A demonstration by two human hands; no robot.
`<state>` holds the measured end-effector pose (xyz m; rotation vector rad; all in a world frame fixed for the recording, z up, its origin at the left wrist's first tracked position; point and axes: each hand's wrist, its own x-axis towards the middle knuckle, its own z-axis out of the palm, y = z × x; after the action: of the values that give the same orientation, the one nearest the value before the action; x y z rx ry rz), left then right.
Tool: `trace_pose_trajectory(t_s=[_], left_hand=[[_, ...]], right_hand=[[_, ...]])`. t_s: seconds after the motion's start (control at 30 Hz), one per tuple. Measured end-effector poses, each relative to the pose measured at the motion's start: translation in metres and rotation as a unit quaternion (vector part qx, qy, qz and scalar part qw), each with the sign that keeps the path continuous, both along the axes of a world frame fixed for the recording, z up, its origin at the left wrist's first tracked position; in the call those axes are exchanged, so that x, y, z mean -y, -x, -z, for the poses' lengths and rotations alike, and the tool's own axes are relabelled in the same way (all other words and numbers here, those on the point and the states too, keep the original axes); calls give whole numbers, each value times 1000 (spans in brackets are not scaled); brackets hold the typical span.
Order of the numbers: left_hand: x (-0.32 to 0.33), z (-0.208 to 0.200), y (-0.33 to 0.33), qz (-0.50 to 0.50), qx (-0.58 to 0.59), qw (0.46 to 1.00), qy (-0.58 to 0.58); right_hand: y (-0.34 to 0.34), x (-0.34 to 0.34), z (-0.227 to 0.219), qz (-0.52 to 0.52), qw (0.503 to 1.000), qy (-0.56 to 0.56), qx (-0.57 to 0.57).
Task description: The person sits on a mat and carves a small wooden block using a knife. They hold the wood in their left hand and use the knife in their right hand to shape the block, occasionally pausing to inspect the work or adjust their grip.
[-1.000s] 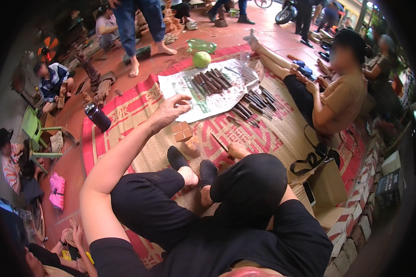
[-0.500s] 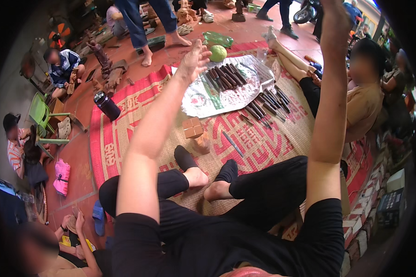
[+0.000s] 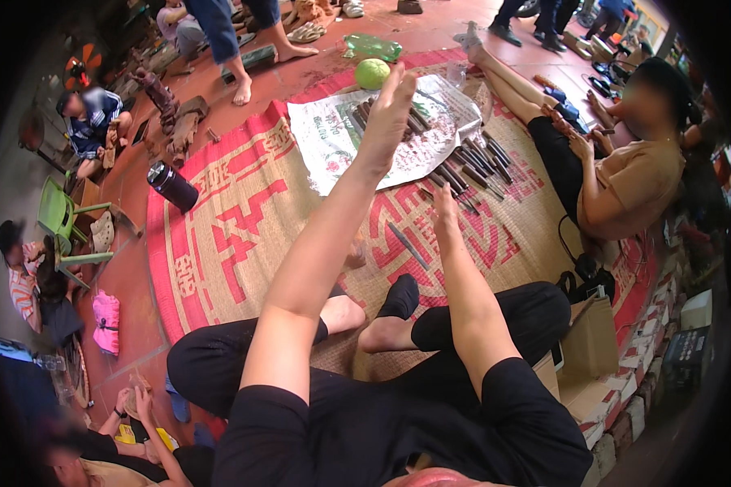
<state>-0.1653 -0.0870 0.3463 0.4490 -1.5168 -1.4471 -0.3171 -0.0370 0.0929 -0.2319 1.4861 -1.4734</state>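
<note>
My left hand point(image 3: 391, 118) is raised over the white printed sheet point(image 3: 317, 154), fingers stretched and holding nothing. Lower and to its right, my right hand point(image 3: 446, 213) is held edge-on with straight fingers, also bare. Behind the left hand, dark-handled carving tools point(image 3: 418, 120) lie on the sheet, partly covered by it. More of these tools point(image 3: 481, 166) rest on the mat just beyond the right hand. A thin grey strip point(image 3: 408, 245) lies between my forearms. Beside my left forearm a small piece of light wood point(image 3: 356, 252) shows in part.
I sit cross-legged on a red-and-tan woven mat point(image 3: 211, 243). A round green fruit point(image 3: 372, 74) and a black flask point(image 3: 172, 187) stand on it. A cardboard box point(image 3: 589, 349) is by my right knee. Another person point(image 3: 633, 170) sits at the right; others sit at the left.
My right hand has come down from high at the right towards the middle. My left hand has swung right, over the sheet. The wooden block is now hidden behind my left forearm.
</note>
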Motion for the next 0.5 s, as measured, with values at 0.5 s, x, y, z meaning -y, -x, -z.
trace_pose_trajectory(t_s=[0.5], left_hand=[[35, 128, 21, 33, -104, 876, -469]], right_hand=[[-57, -5, -215, 22, 864, 475, -165]])
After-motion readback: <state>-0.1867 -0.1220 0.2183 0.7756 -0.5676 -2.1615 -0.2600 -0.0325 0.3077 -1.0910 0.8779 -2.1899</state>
